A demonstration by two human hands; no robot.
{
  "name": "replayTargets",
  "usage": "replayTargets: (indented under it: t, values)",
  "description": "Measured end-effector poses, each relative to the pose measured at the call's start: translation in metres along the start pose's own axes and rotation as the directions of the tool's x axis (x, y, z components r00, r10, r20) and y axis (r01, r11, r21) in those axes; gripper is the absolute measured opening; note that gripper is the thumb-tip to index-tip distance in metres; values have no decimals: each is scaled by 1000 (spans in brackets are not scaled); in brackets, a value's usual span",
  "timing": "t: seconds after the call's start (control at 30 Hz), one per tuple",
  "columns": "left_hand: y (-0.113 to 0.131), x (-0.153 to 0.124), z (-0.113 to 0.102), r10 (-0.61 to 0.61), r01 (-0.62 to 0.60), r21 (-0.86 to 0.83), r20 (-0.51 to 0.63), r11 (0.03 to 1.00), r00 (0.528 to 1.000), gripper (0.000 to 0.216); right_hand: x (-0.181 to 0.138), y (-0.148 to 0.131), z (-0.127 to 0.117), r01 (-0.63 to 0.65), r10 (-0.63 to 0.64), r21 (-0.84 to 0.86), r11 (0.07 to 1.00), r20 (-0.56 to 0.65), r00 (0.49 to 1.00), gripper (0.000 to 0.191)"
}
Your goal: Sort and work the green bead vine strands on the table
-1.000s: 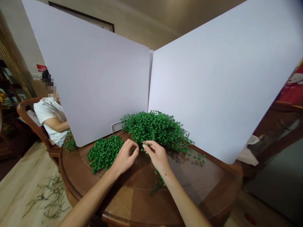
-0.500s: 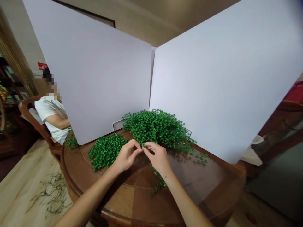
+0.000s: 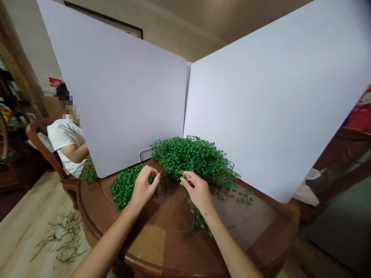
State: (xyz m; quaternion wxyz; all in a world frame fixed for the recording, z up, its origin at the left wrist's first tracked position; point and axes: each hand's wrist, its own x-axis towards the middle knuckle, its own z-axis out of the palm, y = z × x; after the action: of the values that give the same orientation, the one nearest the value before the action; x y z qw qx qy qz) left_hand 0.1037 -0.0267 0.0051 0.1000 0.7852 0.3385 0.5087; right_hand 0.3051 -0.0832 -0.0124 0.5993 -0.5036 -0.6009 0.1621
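Note:
My right hand (image 3: 197, 190) pinches a green beaded plant strand (image 3: 197, 219) at the near edge of the big green heap (image 3: 194, 156). The strand trails under my wrist onto the round wooden table (image 3: 162, 247). My left hand (image 3: 143, 188) hovers by the smaller green pile (image 3: 123, 189), thumb and forefinger curled close together. Whether a bit of green sits between those fingertips is hidden.
Two white boards (image 3: 121, 100) (image 3: 269, 108) stand behind the heap as a corner screen. Loose green beads (image 3: 242, 192) lie to the right. A person in a white shirt (image 3: 65, 141) sits at the far left. Dry stems (image 3: 59, 239) litter the floor.
My hands were touching at the strand in front of the heap. Now the left hand has pulled away leftward to the small pile. The right hand stays pinched on the strand.

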Motion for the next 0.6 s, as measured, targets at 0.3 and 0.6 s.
replayTargets:
  t: [0.3, 0.6]
  values:
    - [-20, -5, 4, -127, 131, 166, -35, 977, 991, 6, -8, -8, 11, 9, -9, 6, 1000, 92, 996, 19]
    - [20, -7, 4, 90, -15, -251, 293, 968, 952, 21, -8, -15, 11, 49, -45, -32, 998, 91, 995, 17]
